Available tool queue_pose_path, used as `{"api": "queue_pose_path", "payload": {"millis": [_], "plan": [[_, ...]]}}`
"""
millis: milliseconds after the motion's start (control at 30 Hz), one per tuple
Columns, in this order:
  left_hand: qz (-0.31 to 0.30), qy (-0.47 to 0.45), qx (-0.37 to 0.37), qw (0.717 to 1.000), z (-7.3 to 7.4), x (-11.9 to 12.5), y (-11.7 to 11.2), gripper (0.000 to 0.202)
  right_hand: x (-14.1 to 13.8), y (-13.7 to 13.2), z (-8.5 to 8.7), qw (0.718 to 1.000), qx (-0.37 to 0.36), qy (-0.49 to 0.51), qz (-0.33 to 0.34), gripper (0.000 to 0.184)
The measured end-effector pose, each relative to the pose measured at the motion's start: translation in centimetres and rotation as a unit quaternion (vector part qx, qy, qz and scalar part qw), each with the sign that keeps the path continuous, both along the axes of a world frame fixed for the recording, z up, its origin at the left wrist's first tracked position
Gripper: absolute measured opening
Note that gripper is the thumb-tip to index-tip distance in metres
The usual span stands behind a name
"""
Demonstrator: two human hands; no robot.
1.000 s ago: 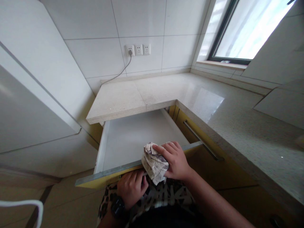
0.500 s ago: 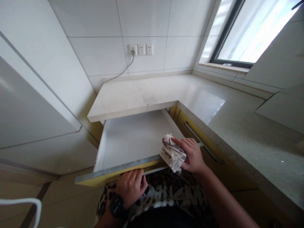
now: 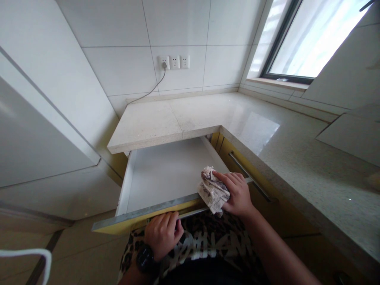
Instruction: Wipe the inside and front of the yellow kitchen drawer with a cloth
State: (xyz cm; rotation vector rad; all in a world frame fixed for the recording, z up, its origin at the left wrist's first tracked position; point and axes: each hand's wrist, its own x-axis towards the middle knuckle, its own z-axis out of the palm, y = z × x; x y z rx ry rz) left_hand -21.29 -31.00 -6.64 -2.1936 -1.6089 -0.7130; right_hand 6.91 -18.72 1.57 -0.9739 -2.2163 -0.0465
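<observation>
In front of me a white-lined drawer [image 3: 166, 174] is pulled out from under the counter, with a yellow front and grey top edge. My left hand [image 3: 162, 233], a black watch [image 3: 145, 258] on its wrist, is closed around the drawer's metal handle [image 3: 194, 213]. A crumpled, dirty whitish cloth [image 3: 213, 192] is gripped in my right hand [image 3: 236, 194]. The cloth lies over the drawer's front edge near its right corner, partly inside. The fingertips under the cloth are hidden.
An L-shaped pale stone counter [image 3: 190, 111] runs above the drawer and along the right. A second handle [image 3: 251, 176] sits on the yellow cabinet at right. Tall white cabinet panels [image 3: 44, 91] stand left. A cord [image 3: 148, 93] runs from a wall socket [image 3: 164, 62].
The view has shifted very slightly, moving the scene a little left. Both hands keep their places on the handle and at the drawer's corner; the cloth looks nearly unmoved.
</observation>
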Motion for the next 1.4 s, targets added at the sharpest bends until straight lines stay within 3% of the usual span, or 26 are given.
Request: {"api": "queue_pose_path", "payload": {"millis": [1400], "plan": [[-0.004,-0.001,0.004,1.0,0.43,0.11,0.16,0.012,-0.03,-0.04,-0.05,1.0,0.002,0.005,0.001,0.07]]}}
